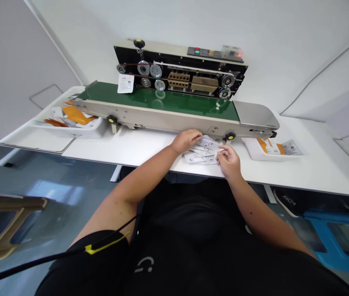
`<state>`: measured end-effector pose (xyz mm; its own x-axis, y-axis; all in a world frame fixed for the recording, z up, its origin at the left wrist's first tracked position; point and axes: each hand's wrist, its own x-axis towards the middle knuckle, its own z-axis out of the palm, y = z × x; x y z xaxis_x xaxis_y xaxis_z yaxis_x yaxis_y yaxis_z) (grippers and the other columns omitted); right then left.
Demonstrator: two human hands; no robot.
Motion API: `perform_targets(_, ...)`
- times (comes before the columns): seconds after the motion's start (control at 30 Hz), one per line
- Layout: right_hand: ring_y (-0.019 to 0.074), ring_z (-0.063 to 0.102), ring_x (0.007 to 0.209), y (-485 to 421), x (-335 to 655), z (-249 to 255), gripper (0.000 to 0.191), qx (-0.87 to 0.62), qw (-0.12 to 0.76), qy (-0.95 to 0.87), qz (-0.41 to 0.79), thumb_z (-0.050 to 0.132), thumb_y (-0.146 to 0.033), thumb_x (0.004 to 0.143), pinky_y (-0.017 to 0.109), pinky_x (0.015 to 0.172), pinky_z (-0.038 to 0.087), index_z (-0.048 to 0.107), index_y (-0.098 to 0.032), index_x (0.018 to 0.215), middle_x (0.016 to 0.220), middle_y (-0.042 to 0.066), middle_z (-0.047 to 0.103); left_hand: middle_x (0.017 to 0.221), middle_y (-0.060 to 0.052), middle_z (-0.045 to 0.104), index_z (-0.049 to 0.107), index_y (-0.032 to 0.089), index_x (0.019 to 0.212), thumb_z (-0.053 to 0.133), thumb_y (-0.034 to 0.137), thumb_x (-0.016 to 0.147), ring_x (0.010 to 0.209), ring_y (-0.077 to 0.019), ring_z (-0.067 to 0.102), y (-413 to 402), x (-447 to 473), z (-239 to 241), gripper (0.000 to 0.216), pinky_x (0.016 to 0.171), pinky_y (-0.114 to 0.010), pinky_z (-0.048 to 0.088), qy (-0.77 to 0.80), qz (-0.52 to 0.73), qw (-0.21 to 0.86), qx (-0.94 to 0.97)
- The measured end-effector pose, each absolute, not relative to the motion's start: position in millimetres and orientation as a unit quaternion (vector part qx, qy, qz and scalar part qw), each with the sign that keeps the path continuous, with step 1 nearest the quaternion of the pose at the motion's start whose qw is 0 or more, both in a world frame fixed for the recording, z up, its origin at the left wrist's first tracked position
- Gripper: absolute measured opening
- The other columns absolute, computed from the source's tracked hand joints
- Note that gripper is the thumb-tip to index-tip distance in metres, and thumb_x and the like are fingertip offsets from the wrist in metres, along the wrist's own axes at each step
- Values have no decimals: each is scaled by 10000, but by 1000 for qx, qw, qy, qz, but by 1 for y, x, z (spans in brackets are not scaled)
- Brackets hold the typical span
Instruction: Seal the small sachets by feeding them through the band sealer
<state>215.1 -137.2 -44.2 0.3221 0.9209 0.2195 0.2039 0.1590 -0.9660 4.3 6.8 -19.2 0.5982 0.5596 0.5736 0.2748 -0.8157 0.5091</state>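
Observation:
Several small white printed packets (199, 152) lie in a loose, overlapping pile on the table in front of the sealing machine. My left hand (187, 140) reaches over the pile from the left, its fingers closed at the edge of the uppermost packet (208, 142). At the pile's right side is my right hand (229, 161), its fingers loosely bent, with a gap between index finger and thumb. Its fingertips are close to the packets' edges, and nothing is plainly held. One more white packet (126, 84) stands at the left part of the machine's green belt (174, 102).
Behind the hands stands the band sealing machine (180, 74) with rollers and a red light. White bins with orange and white packets sit at left (94, 130) and right (254, 153). A blue stool (341, 255) and a brown stool (10, 201) are below.

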Motion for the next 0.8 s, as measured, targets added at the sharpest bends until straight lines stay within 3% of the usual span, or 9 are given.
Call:
perform_targets(0.1, 117, 554, 568, -135, 216, -47, 309, -570, 570, -503, 311, 698, -349, 868, 253, 572, 442, 647, -225, 1146, 718, -49, 625, 1056, -84, 746, 736, 179, 1014, 605, 166, 995, 974, -188, 692, 7, 5, -18, 133, 866, -306, 521, 196, 402, 248, 859)
perform_targets(0.2, 129, 585, 618, -134, 215, -48, 316, -574, 554, -519, 306, 696, -369, 872, 267, 623, 473, 656, -220, 1147, 746, -37, 636, 1069, -113, 728, 731, 163, 927, 655, 166, 948, 964, -195, 687, 9, 5, -16, 78, 754, -288, 505, 143, 425, 313, 837)
perform_targets(0.4, 157, 619, 710, -140, 214, -43, 253, -596, 525, -549, 261, 684, -392, 889, 283, 656, 491, 722, -215, 1065, 828, 11, 683, 921, -53, 686, 698, 167, 886, 728, 279, 914, 768, -153, 599, 9, 9, -19, 119, 707, -291, 467, 203, 454, 355, 792)
perform_targets(0.53, 152, 599, 685, -141, 214, -41, 242, -605, 522, -546, 253, 685, -408, 892, 271, 613, 480, 745, -220, 1031, 829, 16, 681, 798, -7, 661, 614, 183, 964, 701, 404, 958, 706, -150, 630, 8, 13, -24, 238, 668, -279, 490, 219, 436, 467, 737)
perform_targets(0.7, 149, 598, 656, -138, 217, -44, 282, -609, 518, -538, 268, 696, -458, 894, 271, 599, 488, 750, -219, 1033, 832, 19, 696, 877, -20, 701, 529, 199, 1057, 684, 615, 953, 706, -140, 692, 8, 15, -27, 456, 606, -240, 474, 193, 425, 551, 692)
perform_targets(0.8, 153, 606, 667, -136, 218, -45, 308, -606, 523, -533, 273, 705, -492, 892, 271, 606, 496, 752, -216, 1021, 831, 21, 698, 787, 2, 692, 517, 204, 1065, 686, 677, 930, 637, -130, 653, 7, 15, -27, 519, 600, -244, 477, 183, 421, 552, 696)
